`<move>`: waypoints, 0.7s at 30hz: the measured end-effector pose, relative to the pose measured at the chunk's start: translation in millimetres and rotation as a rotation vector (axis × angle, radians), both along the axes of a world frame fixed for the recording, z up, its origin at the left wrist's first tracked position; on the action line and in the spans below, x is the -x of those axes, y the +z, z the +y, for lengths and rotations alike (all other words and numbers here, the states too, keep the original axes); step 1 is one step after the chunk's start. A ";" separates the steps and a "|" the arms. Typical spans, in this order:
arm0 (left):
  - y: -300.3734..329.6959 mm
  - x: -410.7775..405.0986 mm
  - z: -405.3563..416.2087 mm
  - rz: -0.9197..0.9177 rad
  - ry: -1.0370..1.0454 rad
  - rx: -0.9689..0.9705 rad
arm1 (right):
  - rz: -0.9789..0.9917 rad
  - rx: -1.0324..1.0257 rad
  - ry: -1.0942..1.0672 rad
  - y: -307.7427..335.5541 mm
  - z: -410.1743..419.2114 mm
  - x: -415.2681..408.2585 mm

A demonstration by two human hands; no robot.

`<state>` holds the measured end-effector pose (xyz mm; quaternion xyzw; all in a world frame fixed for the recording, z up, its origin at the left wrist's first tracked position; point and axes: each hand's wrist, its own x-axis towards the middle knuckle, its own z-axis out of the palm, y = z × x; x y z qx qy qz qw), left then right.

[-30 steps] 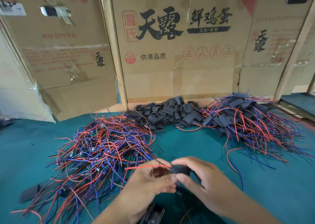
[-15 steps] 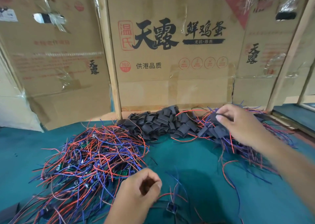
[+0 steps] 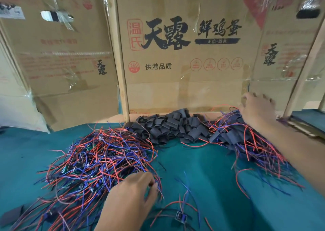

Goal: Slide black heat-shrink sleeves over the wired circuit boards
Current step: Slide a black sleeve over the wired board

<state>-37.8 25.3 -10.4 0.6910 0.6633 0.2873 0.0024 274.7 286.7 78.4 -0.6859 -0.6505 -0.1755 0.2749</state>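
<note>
Flattened cardboard boxes (image 3: 182, 58) printed with Chinese characters wall off the far edge of a teal tabletop (image 3: 202, 174). Against that far edge lies a heap of loose black sleeves (image 3: 168, 125); toward the left edge sprawls a tangle of bare wired boards (image 3: 98, 160) with red and blue leads, and at the far right corner a pile of already-sleeved boards (image 3: 246, 139). The right hand (image 3: 256, 107) rests on top of that finished pile with fingers loosely spread, apparently holding nothing. The left hand (image 3: 133, 193) sits at the near edge of the tangle, fingertips curled into the wires — whether it pinches a lead I cannot tell. One lone board (image 3: 180, 218) lies by the near edge, apart from the heaps. The likely trouble is snagging: pulling one board from so knotted a mass could drag its neighbours across the cloth — or off the near edge — and mix unsleeved pieces into the finished pile.
</note>
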 end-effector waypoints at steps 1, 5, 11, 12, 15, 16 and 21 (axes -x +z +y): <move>2.0 2.1 0.1 0.062 0.047 0.001 | 0.028 -0.010 0.094 2.4 -10.1 14.2; 9.8 23.4 3.1 0.195 0.282 -0.001 | 0.108 0.115 0.514 -6.5 -78.8 85.0; 18.5 75.0 2.1 0.180 0.547 -0.049 | 0.387 0.180 0.843 -62.4 -205.3 133.6; 17.0 80.1 1.9 0.194 0.564 -0.027 | 0.410 0.188 0.852 -71.7 -218.5 134.4; 12.7 85.6 5.4 0.184 0.501 0.006 | 0.422 0.210 0.839 -95.5 -238.0 131.8; 11.7 85.1 7.5 0.166 0.431 0.013 | 0.411 0.203 0.822 -101.1 -239.3 129.8; 0.9 76.4 15.8 0.192 0.088 0.053 | 0.340 0.147 0.785 -115.2 -231.5 123.1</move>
